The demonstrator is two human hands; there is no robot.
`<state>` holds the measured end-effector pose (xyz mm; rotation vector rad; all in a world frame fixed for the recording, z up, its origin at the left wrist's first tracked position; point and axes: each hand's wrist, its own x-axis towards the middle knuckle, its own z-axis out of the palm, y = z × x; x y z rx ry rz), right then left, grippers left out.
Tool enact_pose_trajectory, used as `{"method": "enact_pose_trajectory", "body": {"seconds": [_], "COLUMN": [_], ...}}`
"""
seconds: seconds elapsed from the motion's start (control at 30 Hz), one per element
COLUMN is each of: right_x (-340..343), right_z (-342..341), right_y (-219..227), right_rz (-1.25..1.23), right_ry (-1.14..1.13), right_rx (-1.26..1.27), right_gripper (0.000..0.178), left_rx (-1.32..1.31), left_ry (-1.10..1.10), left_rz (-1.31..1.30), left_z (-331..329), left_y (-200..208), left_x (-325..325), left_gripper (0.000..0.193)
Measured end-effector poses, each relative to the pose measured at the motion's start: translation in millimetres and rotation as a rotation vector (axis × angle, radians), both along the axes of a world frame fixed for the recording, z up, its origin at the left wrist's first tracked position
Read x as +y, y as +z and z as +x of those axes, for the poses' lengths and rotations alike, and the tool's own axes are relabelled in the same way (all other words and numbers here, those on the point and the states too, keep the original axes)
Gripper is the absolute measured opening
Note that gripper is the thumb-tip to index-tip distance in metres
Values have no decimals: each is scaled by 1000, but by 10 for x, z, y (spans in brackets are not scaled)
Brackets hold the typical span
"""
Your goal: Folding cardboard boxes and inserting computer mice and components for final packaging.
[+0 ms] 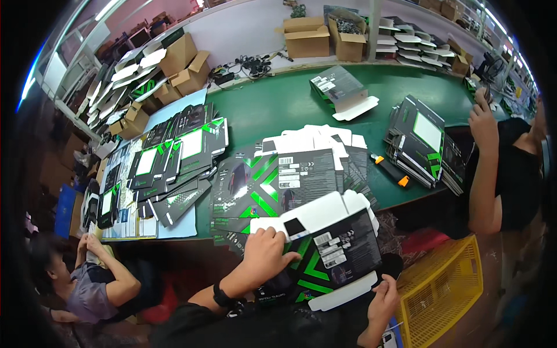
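Note:
A flattened black-and-green printed cardboard box (348, 246) with white flaps lies tilted in front of me, over the table's near edge. My left hand (268, 255) is closed over its upper left side, fingers on the white flap and thumb stretched across the printed face. My right hand (383, 304) has curled fingers at the right end of the lower white flap; whether they pinch it I cannot make out. Just beyond lies a pile of similar flat boxes (243, 188), partly covered by the one I hold.
An orange-and-black utility knife (391, 170) lies right of the pile, beside a stack of boxes (415, 136). Another box (339, 87) sits farther back on the green table (255, 104). Co-workers sit left (93, 284) and right (505, 174). A yellow crate (444, 296) stands lower right.

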<state>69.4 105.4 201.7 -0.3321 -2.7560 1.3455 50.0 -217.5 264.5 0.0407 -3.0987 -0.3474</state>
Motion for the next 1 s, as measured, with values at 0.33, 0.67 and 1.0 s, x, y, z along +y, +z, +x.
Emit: {"method": "enact_pose_trajectory", "body": {"seconds": [0.33, 0.67, 1.0], "right_x": [284, 275, 145], "right_z": [230, -69, -693], "right_y": [387, 1569, 1772], "right_rz": [-257, 353, 632], "right_ry": [-117, 220, 474], "right_rx": [268, 760, 845], "right_gripper": [34, 27, 22], "left_rx": [-66, -129, -359], "left_ry": [-660, -1440, -1636], "left_rz": [276, 687, 1070], "left_z": [-920, -1571, -1730], "left_y": [1145, 849, 558], "left_x": [333, 1395, 1495], "left_gripper": [41, 21, 19]}}
